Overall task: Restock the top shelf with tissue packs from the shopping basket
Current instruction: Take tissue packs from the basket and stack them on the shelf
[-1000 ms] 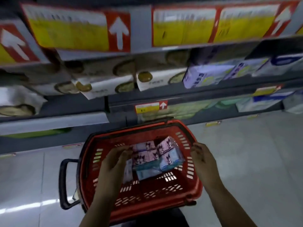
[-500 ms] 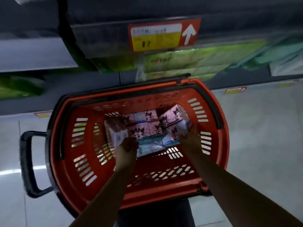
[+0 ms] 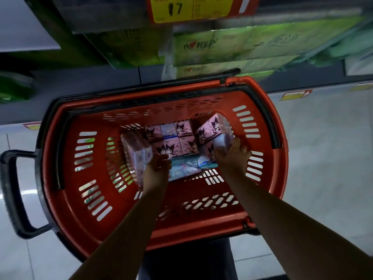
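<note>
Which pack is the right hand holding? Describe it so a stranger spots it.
Look into the red basket. At its right end the right hand grips a pink cartoon-print tissue pack. The middle pack lies flat and the left pack, held by the left hand, stands on edge; this one sits tilted.

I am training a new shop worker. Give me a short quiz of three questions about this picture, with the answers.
1. True or false: the red shopping basket is empty.
2. What does the right hand grip? A) a bottle B) the tilted pink tissue pack C) a tin
3. Fill in: the packs on the shelf behind the basket are ____ in colour.

Key: 1 false; 2 B; 3 green.
</note>
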The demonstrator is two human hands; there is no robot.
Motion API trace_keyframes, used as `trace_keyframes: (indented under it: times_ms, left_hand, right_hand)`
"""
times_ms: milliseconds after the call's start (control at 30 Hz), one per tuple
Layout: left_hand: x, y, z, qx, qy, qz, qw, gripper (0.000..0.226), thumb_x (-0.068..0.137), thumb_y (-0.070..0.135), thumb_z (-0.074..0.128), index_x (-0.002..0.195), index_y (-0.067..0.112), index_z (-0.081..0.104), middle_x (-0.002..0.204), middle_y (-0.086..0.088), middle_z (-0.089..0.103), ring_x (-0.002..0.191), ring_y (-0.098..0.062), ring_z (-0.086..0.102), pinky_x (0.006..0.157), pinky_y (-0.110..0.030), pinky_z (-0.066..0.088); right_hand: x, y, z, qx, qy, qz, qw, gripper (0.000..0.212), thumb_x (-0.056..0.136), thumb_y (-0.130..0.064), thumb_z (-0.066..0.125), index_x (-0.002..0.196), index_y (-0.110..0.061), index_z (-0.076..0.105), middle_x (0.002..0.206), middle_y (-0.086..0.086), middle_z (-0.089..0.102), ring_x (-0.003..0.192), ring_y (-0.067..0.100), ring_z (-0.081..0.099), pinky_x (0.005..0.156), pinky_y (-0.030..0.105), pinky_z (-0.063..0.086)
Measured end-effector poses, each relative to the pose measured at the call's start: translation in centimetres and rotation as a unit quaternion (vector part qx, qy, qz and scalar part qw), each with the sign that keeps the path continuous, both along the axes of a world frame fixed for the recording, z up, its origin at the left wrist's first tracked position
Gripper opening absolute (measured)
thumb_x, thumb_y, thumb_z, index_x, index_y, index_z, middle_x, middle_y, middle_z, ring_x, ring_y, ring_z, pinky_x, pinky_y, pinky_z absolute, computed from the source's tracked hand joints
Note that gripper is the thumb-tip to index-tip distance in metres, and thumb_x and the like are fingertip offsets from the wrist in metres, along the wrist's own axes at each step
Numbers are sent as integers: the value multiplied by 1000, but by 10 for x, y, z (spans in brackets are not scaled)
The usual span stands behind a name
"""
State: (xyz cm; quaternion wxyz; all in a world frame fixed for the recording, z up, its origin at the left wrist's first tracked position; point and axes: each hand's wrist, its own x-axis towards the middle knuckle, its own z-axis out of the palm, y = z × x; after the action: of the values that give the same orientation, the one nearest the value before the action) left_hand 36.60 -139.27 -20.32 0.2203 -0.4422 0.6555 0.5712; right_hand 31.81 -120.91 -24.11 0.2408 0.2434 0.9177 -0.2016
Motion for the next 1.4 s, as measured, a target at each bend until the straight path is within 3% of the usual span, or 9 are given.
trace_keyframes:
  times_ms: [167, 433, 567, 733, 967, 1100, 1200, 1300, 1400]
  left_hand:
    - [5, -4, 0, -7, -12, 6, 1000, 22, 95, -2, 43, 106, 10, 57, 96, -9, 64, 91, -23, 60, 80, -35, 49]
    - [6, -12, 6, 10, -23, 36, 999, 21, 96, 4, 46, 113, 1, 58, 105, -18, 65, 95, -31, 62, 65, -28, 45]
    - [-3, -17, 17, 35, -40, 65, 996, 17, 97, 6, 44, 109, 6, 56, 99, -13, 64, 91, -30, 61, 58, -26, 45]
    - [-20, -21, 48, 93, -31, 76, 992, 22, 99, 9, 43, 82, 20, 52, 83, 1, 59, 73, -14, 57, 59, -27, 42]
    - [-28, -30, 98, 166, 20, 36, 985, 10, 92, 36, 53, 98, 29, 58, 95, 13, 64, 90, -8, 60, 64, -25, 47]
    - [-26, -47, 129, 208, 19, 57, 976, 57, 76, 53, 60, 126, 27, 54, 117, -3, 66, 103, -27, 66, 76, -43, 58]
    - [-23, -56, 159, 218, 25, 86, 972, 51, 80, 43, 64, 122, 17, 58, 114, -12, 70, 101, -34, 68, 84, -49, 56]
    - [-19, -60, 196, 212, 47, 106, 970, 42, 79, 33, 65, 114, 9, 62, 105, -16, 72, 92, -33, 71, 70, -39, 60]
    - [-12, -59, 238, 208, 75, 105, 970, 37, 82, 30, 62, 108, 4, 63, 99, -19, 73, 82, -31, 73, 61, -34, 60]
  right_hand:
    - [-5, 0, 3, -74, 37, -56, 995, 44, 86, -22, 64, 119, -9, 40, 110, 16, 59, 99, 31, 61, 73, 40, 55]
    - [12, -11, 13, -89, 92, -133, 983, 43, 83, -11, 67, 117, -5, 41, 114, 15, 61, 101, 29, 62, 75, 32, 54]
    - [26, -22, 38, -104, 172, -119, 972, 36, 81, -4, 67, 102, -13, 40, 107, 11, 60, 91, 17, 58, 61, 5, 40]
    - [27, -12, 86, -233, 197, -194, 933, 34, 85, -7, 65, 107, -14, 41, 109, 0, 58, 93, 3, 59, 67, 10, 51]
    - [31, -9, 146, -424, 129, -262, 857, 28, 83, -22, 64, 110, -20, 55, 110, 0, 69, 103, 19, 67, 77, 34, 56]
    - [28, -20, 180, -498, 80, -220, 835, 31, 84, -25, 58, 115, -23, 56, 109, 0, 69, 103, 19, 67, 72, 33, 59]
    - [27, -27, 204, -525, 54, -206, 824, 36, 85, -30, 57, 120, -23, 54, 108, 1, 69, 100, 20, 68, 64, 30, 58]
    - [27, -30, 228, -528, 48, -195, 825, 44, 75, -49, 67, 115, -33, 57, 106, -7, 70, 100, 17, 68, 69, 34, 59]
    - [28, -27, 258, -521, 38, -209, 827, 36, 76, -41, 65, 112, -37, 59, 105, -6, 70, 99, 20, 69, 76, 44, 58]
